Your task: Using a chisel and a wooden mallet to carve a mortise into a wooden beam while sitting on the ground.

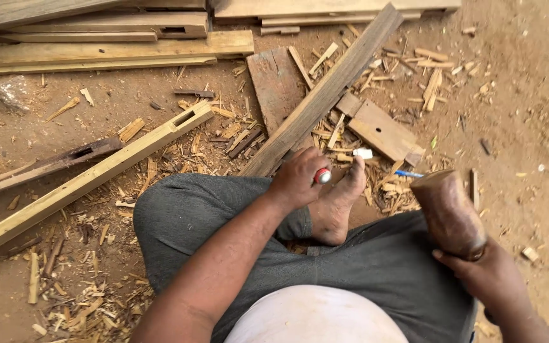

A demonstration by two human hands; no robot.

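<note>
My left hand (298, 178) is closed around a chisel with a red handle (323, 176), held low against a long grey wooden plank (325, 95) that runs diagonally away from me. My bare foot (338, 200) rests beside that hand, pressing near the plank's end. My right hand (487, 276) grips a thick brown wooden mallet (447, 213), raised at the right above my knee. I sit on the ground in grey trousers.
A pale beam with a mortise slot (90, 171) lies diagonally at left, a dark slotted piece (46, 166) beside it. More planks (109, 47) lie stacked at the top. Wood chips and offcuts (376, 130) litter the dirt; a blue pen (409, 173) lies near my foot.
</note>
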